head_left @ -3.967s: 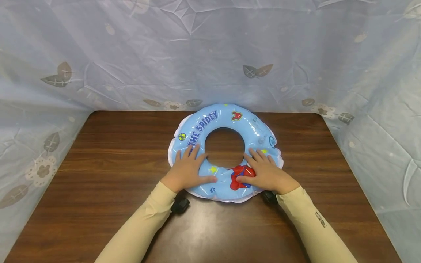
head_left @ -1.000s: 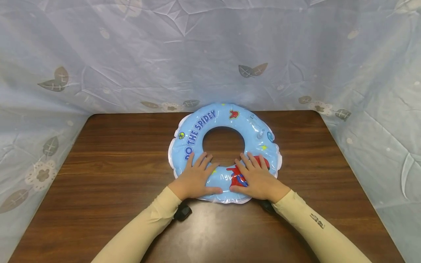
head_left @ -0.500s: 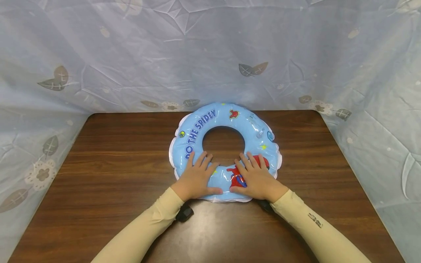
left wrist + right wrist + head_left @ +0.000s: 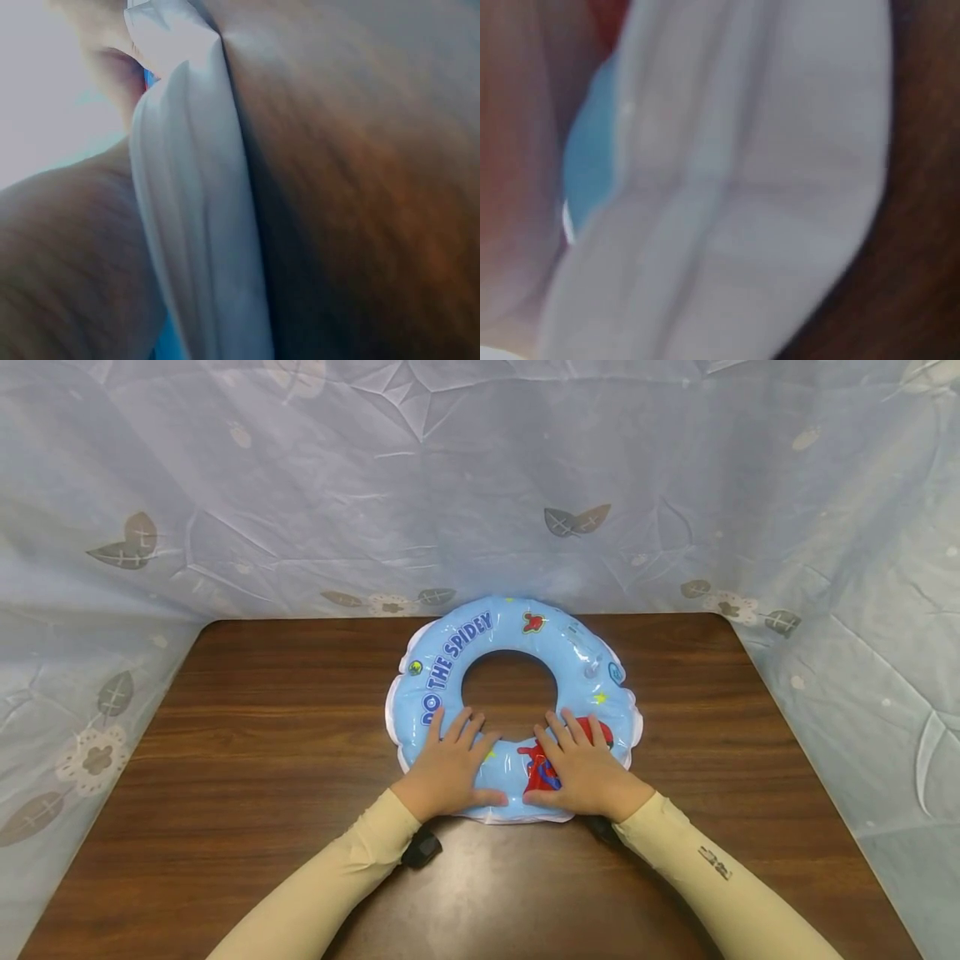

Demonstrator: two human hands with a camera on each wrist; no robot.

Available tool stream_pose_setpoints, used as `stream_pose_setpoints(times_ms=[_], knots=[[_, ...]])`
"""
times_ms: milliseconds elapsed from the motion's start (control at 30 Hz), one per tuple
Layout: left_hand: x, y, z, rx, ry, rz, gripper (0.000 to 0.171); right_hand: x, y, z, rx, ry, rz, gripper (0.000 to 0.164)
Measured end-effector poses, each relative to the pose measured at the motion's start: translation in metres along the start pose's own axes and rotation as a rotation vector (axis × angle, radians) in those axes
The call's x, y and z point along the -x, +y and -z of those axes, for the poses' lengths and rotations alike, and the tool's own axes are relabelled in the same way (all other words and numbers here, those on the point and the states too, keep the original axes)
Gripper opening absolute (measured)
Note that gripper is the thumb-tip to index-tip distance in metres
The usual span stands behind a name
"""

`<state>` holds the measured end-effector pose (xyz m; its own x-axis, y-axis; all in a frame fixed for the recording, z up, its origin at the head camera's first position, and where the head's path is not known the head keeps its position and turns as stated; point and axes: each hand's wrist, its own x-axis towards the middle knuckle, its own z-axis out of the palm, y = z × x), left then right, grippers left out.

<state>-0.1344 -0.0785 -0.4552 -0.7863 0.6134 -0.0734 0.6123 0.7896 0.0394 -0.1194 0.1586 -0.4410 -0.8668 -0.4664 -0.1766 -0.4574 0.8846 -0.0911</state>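
A light-blue inflatable swim ring (image 4: 517, 631) lies flat on the table, printed with "DO THE SPIDEY", stars and a red-and-blue figure. My left hand (image 4: 447, 770) rests on its near left part, fingers spread and pointing toward the hole. On the near right part lies my right hand (image 4: 588, 768), also with spread fingers, covering some of the red figure. The two thumbs point at each other over the ring's near side. Both wrist views are blurred: the ring's white seam edge (image 4: 202, 187) fills the left one, and a similar white edge (image 4: 742, 172) the right one.
The brown wooden table (image 4: 262, 735) ends at a pale patterned curtain (image 4: 480, 485) behind the ring, with more curtain on both sides. A black wrist device (image 4: 422, 848) sits under the left wrist.
Since four seconds ago both hands have slid nearer each other and toward the near edge of the ring, uncovering more lettering. Over the last second they stay nearly still.
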Motion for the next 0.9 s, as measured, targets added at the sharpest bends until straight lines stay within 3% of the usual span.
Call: stream_pose_setpoints(times_ms=[300,433,600,733,833,900], knots=[[-0.002,0.001,0.004,0.044,0.076,0.006,0.095,0.003,0.003,-0.003,-0.038,0.023,-0.010,0.102],[-0.001,0.006,0.006,0.027,0.109,-0.062,0.091,0.004,0.004,-0.005,-0.030,0.066,0.006,0.103],[0.005,0.015,0.009,0.023,0.095,-0.159,0.078,0.010,-0.001,-0.001,0.034,0.127,0.067,0.098],[0.010,0.020,0.012,0.037,0.096,-0.143,0.077,0.019,-0.007,0.002,0.008,0.111,0.132,0.087],[0.012,0.022,0.013,0.037,0.105,-0.130,0.077,0.023,-0.010,0.002,-0.022,0.079,0.142,0.083],[0.013,0.021,0.011,0.037,0.077,-0.127,0.076,0.024,-0.009,0.001,-0.027,0.067,0.138,0.081]])
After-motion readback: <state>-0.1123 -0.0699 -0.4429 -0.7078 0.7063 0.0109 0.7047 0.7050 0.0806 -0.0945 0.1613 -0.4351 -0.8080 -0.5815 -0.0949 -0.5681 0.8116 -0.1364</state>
